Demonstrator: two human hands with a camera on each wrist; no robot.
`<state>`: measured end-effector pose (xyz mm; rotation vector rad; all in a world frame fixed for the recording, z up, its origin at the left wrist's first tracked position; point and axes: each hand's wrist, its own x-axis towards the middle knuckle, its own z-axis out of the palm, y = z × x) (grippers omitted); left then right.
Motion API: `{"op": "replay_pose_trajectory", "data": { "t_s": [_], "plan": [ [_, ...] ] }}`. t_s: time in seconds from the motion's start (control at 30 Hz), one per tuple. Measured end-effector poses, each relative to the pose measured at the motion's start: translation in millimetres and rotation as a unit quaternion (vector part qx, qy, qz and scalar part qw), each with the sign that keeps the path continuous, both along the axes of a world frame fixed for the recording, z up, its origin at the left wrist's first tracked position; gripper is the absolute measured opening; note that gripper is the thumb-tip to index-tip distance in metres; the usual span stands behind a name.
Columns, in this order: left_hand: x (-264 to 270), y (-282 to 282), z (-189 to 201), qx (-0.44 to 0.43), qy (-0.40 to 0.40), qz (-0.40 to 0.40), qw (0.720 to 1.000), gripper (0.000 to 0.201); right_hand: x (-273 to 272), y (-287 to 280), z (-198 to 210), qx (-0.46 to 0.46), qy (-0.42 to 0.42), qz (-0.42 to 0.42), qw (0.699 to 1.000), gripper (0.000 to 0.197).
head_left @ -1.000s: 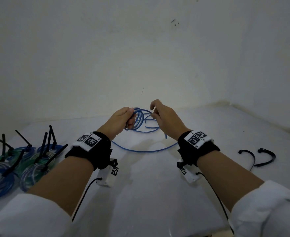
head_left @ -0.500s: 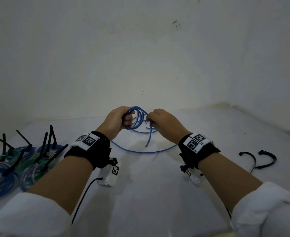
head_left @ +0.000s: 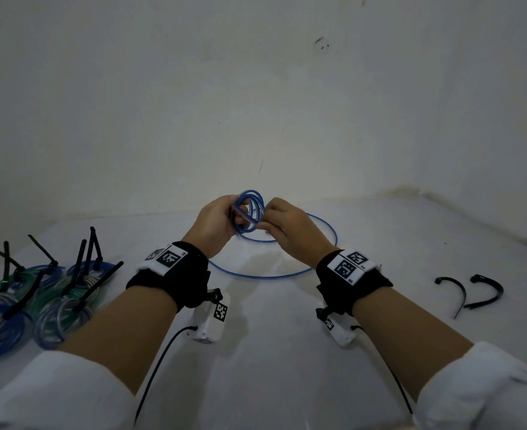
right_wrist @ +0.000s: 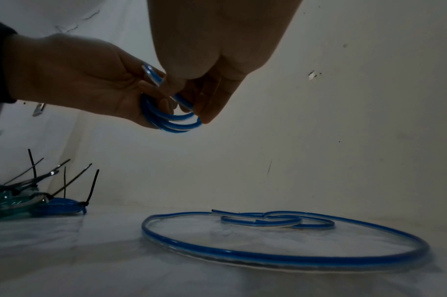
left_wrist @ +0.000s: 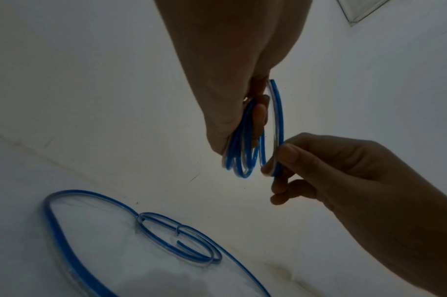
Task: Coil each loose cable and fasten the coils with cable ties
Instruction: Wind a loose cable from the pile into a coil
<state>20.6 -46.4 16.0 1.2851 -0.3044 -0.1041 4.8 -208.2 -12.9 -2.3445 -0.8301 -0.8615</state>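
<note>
A small coil of blue cable (head_left: 249, 209) (left_wrist: 242, 152) (right_wrist: 171, 118) is held above the white table. My left hand (head_left: 215, 225) (right_wrist: 90, 80) grips the coil's loops between thumb and fingers. My right hand (head_left: 287, 225) (left_wrist: 344, 164) pinches the newest loop (left_wrist: 277, 128) at the coil's right side. A second blue cable (head_left: 287, 271) (left_wrist: 146, 227) (right_wrist: 280, 251) lies loose on the table below in a wide loop with smaller curls inside. Two black cable ties (head_left: 470, 293) lie curved at the right.
Several tied coils, blue and green (head_left: 32, 302) (right_wrist: 39, 203), sit at the table's left with black tie tails sticking up. A white wall (head_left: 256, 103) stands close behind the table, meeting another wall at the right corner.
Both hands rose and came together. The cable's hanging tail has been wound into the coil, which is tighter now, and the right hand has moved against it.
</note>
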Motion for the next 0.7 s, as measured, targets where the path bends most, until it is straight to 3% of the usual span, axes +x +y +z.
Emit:
{"op": "replay_pose_trajectory", "data": {
  "t_s": [0.13, 0.27, 0.37, 0.6, 0.7],
  "plan": [
    [-5.7, -6.0, 0.4, -0.012, -0.036, -0.022, 0.999, 0.027, 1.0, 4.2, -1.3, 0.055, 0.004, -0.012, 0.998, 0.02],
    [-6.7, -13.4, -3.7, 0.034, -0.089, 0.012, 0.995, 0.031, 1.1, 9.0, -1.9, 0.075, 0.019, -0.014, 0.997, 0.022],
    [-0.5, -13.7, -10.6, 0.091, -0.103, 0.047, 0.989, 0.029, 2.0, 10.4, -2.2, 0.072, 0.033, -0.009, 0.997, 0.021],
    [-4.1, -16.2, -11.5, 0.139, -0.142, 0.03, 0.98, 0.029, 0.6, 9.6, -4.1, 0.054, 0.031, -0.008, 0.998, 0.018],
    [0.2, -14.2, -7.5, 0.164, -0.155, 0.056, 0.972, 0.026, -3.2, 4.5, -1.0, 0.144, 0.04, 0.001, 0.989, 0.013]
  ]
}}
